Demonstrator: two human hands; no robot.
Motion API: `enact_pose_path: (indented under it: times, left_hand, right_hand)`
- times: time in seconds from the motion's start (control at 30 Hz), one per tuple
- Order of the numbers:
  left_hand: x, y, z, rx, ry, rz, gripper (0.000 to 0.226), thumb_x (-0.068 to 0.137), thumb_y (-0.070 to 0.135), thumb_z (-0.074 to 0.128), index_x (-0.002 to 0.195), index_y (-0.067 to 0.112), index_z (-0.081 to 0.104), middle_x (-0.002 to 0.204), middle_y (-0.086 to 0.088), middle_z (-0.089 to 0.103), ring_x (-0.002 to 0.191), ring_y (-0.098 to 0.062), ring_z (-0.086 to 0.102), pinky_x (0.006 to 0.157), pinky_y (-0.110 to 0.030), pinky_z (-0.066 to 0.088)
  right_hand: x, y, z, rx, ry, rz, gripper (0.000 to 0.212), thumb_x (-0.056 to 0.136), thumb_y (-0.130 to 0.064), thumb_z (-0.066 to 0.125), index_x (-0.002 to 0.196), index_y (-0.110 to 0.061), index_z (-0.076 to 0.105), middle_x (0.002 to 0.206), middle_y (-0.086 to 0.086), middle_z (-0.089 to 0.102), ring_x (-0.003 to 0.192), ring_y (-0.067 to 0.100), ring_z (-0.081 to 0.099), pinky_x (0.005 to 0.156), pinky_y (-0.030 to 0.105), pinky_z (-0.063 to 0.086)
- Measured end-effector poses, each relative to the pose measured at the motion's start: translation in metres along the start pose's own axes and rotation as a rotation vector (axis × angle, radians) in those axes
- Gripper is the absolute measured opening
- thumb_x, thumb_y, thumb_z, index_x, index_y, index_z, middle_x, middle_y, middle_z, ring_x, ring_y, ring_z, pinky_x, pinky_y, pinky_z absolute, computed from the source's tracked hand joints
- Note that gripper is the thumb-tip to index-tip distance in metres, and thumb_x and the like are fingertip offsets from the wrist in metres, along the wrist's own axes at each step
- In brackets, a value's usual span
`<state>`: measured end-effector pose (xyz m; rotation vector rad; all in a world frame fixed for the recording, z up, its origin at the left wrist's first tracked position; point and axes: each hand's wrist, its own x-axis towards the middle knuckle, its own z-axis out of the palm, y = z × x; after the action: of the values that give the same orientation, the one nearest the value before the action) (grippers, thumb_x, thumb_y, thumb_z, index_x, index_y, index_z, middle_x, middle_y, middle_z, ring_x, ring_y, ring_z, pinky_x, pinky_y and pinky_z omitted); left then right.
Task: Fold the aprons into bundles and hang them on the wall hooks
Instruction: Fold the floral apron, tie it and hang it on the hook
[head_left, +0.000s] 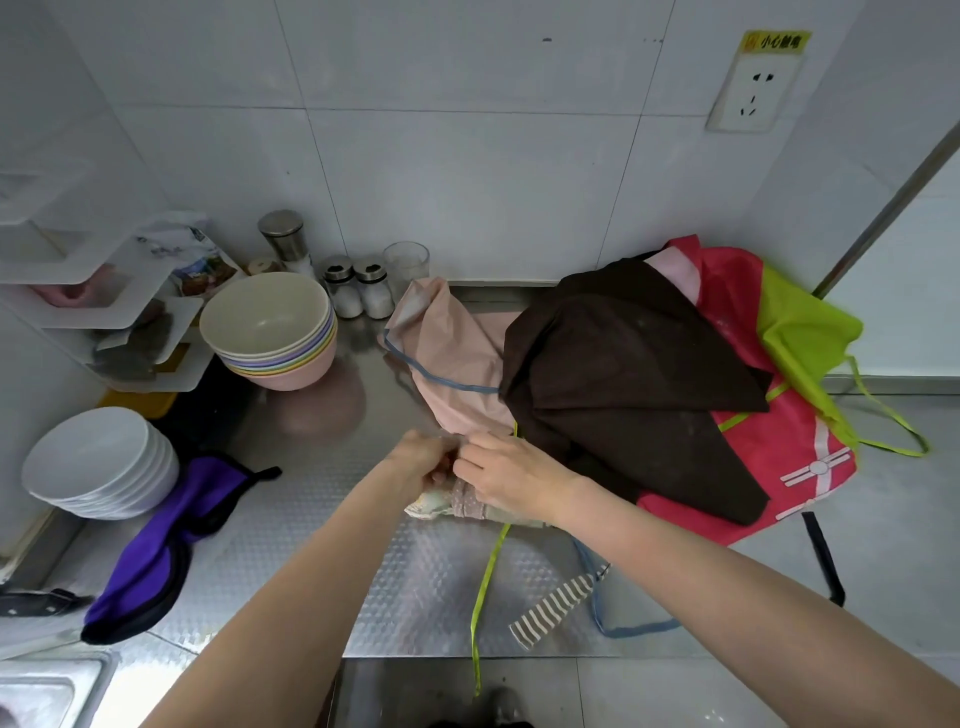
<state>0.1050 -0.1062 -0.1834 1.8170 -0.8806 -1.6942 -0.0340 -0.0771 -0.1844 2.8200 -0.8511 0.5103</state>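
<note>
On counter, stacked bowls, hands gripping bundle

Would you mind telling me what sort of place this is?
Most likely a kitchen: a stainless steel counter against white tiled walls, stacked pastel bowls, stacked white plates and glass seasoning shakers.

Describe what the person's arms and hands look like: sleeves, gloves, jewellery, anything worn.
Both forearms are bare as far up as the picture shows; no sleeve or cuff is in view. The left hand and the right hand wear no gloves. No watch, bracelet or ring can be seen on the visible parts, though some fingers are hidden in the cloth.
</note>
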Motion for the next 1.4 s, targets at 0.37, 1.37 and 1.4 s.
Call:
enact_pose_path:
  times: [0.37, 1.37, 1.4]
  left_hand:
    - [-0.005, 0.012, -0.016, 0.195, -0.07, 0.208, 0.018, 0.095, 0.018, 0.051, 0.089, 0.004, 0.06, 0.074, -0.006, 0.06, 0.069, -0.016, 0.063, 0.056, -0.017, 0.053]
    - [-0.112, 0.106, 0.099, 1.355, -0.114, 1.142, 0.053, 0.07, 0.038, 0.077, 0.093, 0.018, 0.034, 0.085, 0.0, 0.049, 0.083, -0.022, 0.05, 0.067, -0.028, 0.032]
    - [-0.118, 0.108, 0.11, 1.379, -0.124, 1.15, 0.052, 0.071, 0.038, 0.076, 0.097, 0.016, 0.037, 0.086, -0.002, 0.05, 0.087, -0.024, 0.053, 0.068, -0.028, 0.033]
  right_hand:
    - [-0.011, -0.009, -0.007, 0.478, -0.107, 0.845, 0.019, 0.082, -0.012, 0.054, 0.076, -0.012, 0.036, 0.065, 0.008, 0.045, 0.063, 0.028, 0.042, 0.061, 0.039, 0.039]
    - [-0.043, 0.053, -0.169, 0.563, 0.333, 1.655, 0.03, 0.079, -0.032, 0.072, 0.075, -0.002, 0.07, 0.061, 0.007, 0.058, 0.063, 0.02, 0.055, 0.072, 0.032, 0.05]
    - [-0.052, 0.056, -0.177, 0.531, 0.357, 1.668, 0.028, 0.075, -0.03, 0.075, 0.067, -0.005, 0.066, 0.058, 0.005, 0.056, 0.062, 0.02, 0.054, 0.072, 0.032, 0.049]
